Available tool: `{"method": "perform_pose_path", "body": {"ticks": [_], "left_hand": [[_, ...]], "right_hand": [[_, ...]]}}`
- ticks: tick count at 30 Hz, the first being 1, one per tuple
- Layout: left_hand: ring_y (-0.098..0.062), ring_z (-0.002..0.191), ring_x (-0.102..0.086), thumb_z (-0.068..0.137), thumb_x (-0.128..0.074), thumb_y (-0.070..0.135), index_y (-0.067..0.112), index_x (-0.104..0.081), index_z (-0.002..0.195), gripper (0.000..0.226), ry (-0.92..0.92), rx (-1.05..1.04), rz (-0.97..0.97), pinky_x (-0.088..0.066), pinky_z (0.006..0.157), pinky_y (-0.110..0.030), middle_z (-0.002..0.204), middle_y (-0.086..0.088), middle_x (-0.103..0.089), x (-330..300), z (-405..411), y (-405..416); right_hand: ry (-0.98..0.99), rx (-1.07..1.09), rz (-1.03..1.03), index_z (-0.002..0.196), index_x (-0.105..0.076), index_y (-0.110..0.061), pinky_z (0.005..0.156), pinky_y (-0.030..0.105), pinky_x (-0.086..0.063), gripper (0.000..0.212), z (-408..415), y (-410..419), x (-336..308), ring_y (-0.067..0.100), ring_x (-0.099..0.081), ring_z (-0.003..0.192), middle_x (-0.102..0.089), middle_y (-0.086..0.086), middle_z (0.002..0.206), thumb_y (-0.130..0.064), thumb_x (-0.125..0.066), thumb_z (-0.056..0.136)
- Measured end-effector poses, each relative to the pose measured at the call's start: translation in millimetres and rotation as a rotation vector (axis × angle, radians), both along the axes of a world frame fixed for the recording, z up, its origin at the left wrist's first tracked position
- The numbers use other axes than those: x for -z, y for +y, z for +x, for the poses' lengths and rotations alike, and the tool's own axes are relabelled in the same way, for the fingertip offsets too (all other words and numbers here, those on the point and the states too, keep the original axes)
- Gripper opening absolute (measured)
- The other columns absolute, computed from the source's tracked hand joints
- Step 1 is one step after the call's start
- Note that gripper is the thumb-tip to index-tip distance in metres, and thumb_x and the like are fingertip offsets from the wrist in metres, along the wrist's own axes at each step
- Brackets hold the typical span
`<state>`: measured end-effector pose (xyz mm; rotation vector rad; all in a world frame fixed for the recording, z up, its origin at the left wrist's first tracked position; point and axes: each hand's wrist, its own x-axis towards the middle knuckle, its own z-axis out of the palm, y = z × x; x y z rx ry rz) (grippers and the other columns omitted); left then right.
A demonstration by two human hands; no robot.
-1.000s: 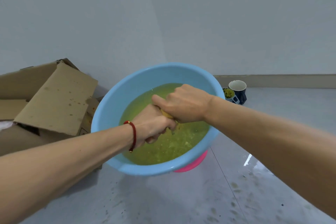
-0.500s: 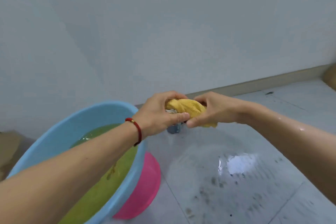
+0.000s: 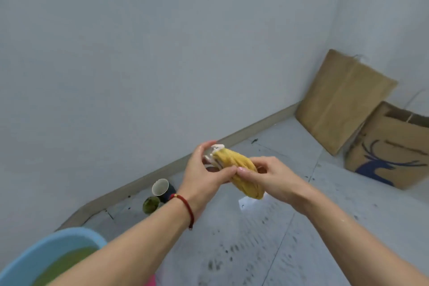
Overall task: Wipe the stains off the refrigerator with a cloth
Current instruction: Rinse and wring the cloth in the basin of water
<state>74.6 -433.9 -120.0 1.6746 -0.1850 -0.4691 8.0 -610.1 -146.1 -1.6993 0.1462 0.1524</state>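
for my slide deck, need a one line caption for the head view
Both hands, left and right, grip a twisted yellow cloth above the wet floor.

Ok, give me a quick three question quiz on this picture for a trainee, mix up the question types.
1. True or false: both hands grip the yellow cloth.
2. Where is the blue basin? A) lower left B) top right C) against the cardboard
3. Fill in: the red bracelet is on the ___ wrist.

Key:
1. True: the left hand and right hand both hold it.
2. A
3. left
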Motion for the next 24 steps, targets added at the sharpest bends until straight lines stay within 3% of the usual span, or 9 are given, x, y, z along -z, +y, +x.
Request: {"method": "perform_pose_path", "body": {"ticks": [2,6,11,14,16,18,20,24], "left_hand": [[-0.024,0.095,-0.074,0.073,-0.088,0.001,0.024,-0.056,0.129,0.069,0.086,0.055,-0.047,-0.061,0.087,-0.047,0.112,-0.017,-0.071,-45.7,-22.6,-25.4],[-0.021,0.099,-0.074,0.072,-0.091,0.011,0.024,-0.058,0.128,0.066,0.12,0.253,-0.052,-0.06,0.077,-0.032,0.111,-0.008,-0.075,-167.4,-62.7,-53.5],[-0.025,0.108,-0.071,0.078,-0.087,0.024,0.027,-0.057,0.132,0.062,0.106,0.495,-0.094,-0.059,0.094,-0.045,0.117,-0.008,-0.073,-360.4,-92.0,-55.2],[-0.025,0.107,-0.071,0.077,-0.084,0.033,0.031,-0.053,0.135,0.066,0.051,0.562,-0.098,-0.058,0.095,-0.045,0.117,-0.009,-0.072,-456.5,-112.7,-52.8],[-0.023,0.105,-0.071,0.079,-0.08,0.025,0.031,-0.05,0.137,0.065,0.028,0.612,-0.143,-0.058,0.094,-0.042,0.119,-0.009,-0.07,-511.5,-123.6,-50.3],[-0.02,0.1,-0.07,0.082,-0.068,0.005,0.033,-0.051,0.136,0.064,-0.037,0.665,-0.177,-0.058,0.089,-0.04,0.119,-0.011,-0.069,-547.1,-134.7,-47.3],[-0.021,0.097,-0.068,0.083,-0.059,-0.01,0.034,-0.051,0.138,0.072,-0.078,0.728,-0.231,-0.057,0.087,-0.043,0.119,-0.016,-0.067,-568.8,-143.1,-50.7],[-0.024,0.1,-0.069,0.08,-0.059,-0.014,0.019,-0.06,0.13,0.06,-0.02,0.915,-0.334,-0.058,0.08,-0.039,0.119,-0.017,-0.069,-586.3,-185.9,-69.4]], "right_hand": [[0.042,0.164,0.018,0.11,-0.08,-0.019,0.084,0.032,-0.054,0.019,-36.2,-16.3,-51.3,0.02,-0.072,0.097,-0.079,0.0,0.102,-0.03,-0.067,0.101],[0.149,0.348,0.176,0.121,-0.076,-0.024,0.101,0.039,-0.055,0.028,-107.6,-22.5,-179.9,0.017,-0.073,0.111,-0.079,-0.002,0.112,-0.035,-0.062,0.099],[0.126,0.498,0.357,0.138,-0.062,-0.023,0.099,0.046,-0.054,0.045,-166.6,-8.1,-370.4,0.03,-0.072,0.116,-0.074,0.006,0.127,-0.048,-0.06,0.1],[0.067,0.494,0.229,0.138,-0.058,-0.034,0.104,0.047,-0.054,0.054,-190.0,10.2,-475.4,0.022,-0.072,0.117,-0.074,-0.003,0.127,-0.055,-0.068,0.089],[0.008,0.573,0.137,0.132,-0.063,-0.033,0.102,0.047,-0.057,0.042,-206.9,15.6,-535.2,0.019,-0.073,0.113,-0.076,-0.003,0.121,-0.046,-0.072,0.093],[-0.035,0.661,0.098,0.13,-0.069,-0.023,0.097,0.051,-0.059,0.03,-229.4,18.1,-573.0,0.025,-0.074,0.111,-0.077,0.003,0.12,-0.03,-0.064,0.101],[-0.066,0.763,0.056,0.124,-0.073,-0.016,0.093,0.045,-0.061,0.025,-251.2,18.8,-593.5,0.03,-0.073,0.11,-0.078,0.009,0.115,-0.017,-0.055,0.106],[-0.09,1.054,-0.014,0.108,-0.078,-0.014,0.076,0.03,-0.061,0.032,-313.3,36.1,-612.7,0.023,-0.075,0.095,-0.079,0.012,0.101,-0.008,-0.046,0.108]]}}
